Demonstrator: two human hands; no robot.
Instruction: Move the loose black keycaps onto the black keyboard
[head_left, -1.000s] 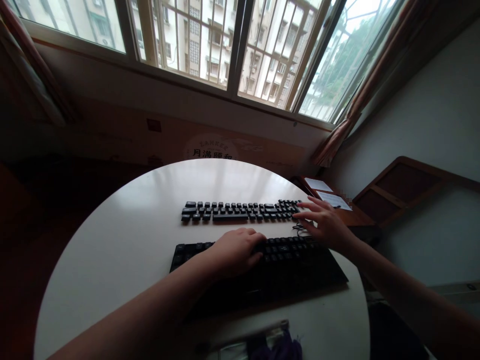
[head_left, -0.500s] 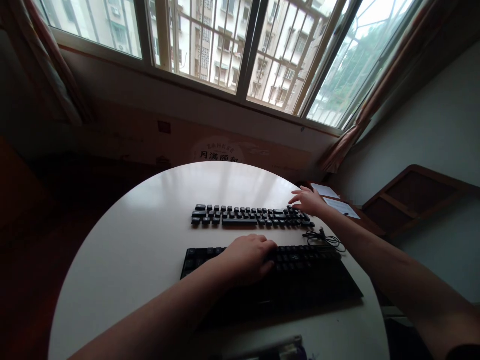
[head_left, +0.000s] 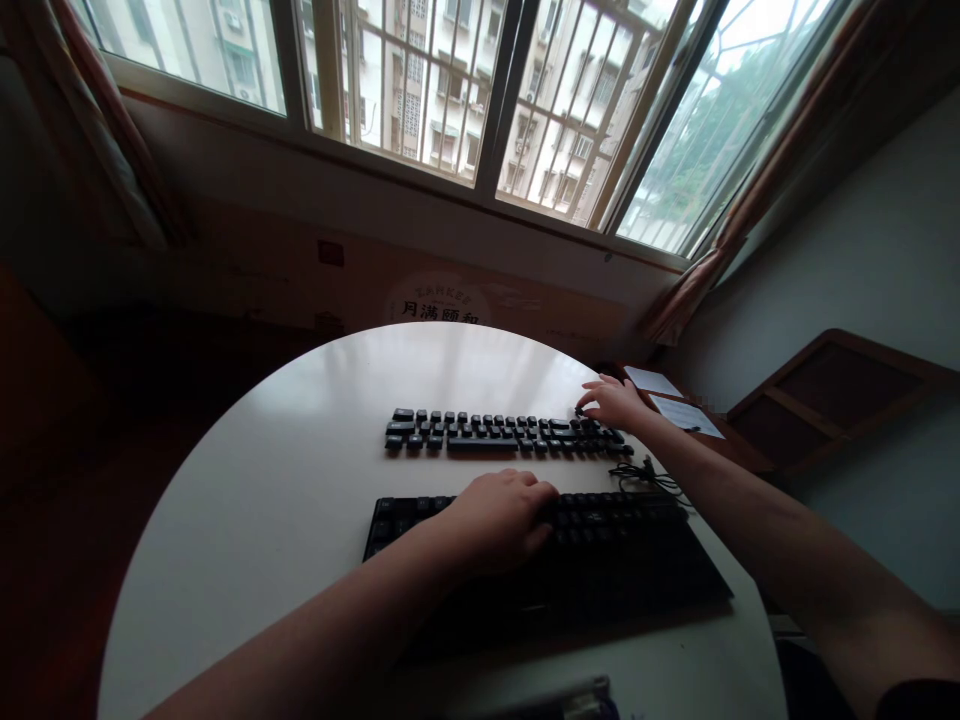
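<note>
A black keyboard (head_left: 637, 570) lies on the white round table (head_left: 247, 500), with keys along its far part and a bare dark area nearer me. My left hand (head_left: 506, 510) rests over its middle keys, fingers curled together and pointing right; the fingertips and whatever they grip are hidden. Beyond the keyboard, loose black keycaps (head_left: 480, 432) stand in rows, among them a long space bar (head_left: 482, 446). Reaching to the far right end of these rows, my right hand (head_left: 613, 402) has its fingertips closed on a small dark keycap (head_left: 579, 411).
A bundled black cable (head_left: 645, 474) lies between the rows and the keyboard at right. Near the front table edge is a partly cut-off dark object (head_left: 592, 695). Papers (head_left: 686, 412) lie on a brown surface beyond the table. A barred window (head_left: 420, 90) is behind.
My right hand has shifted very slightly, and the dark keycap at its fingertips shows more clearly. My left hand stays on the keyboard. The whole view has drifted a little.
</note>
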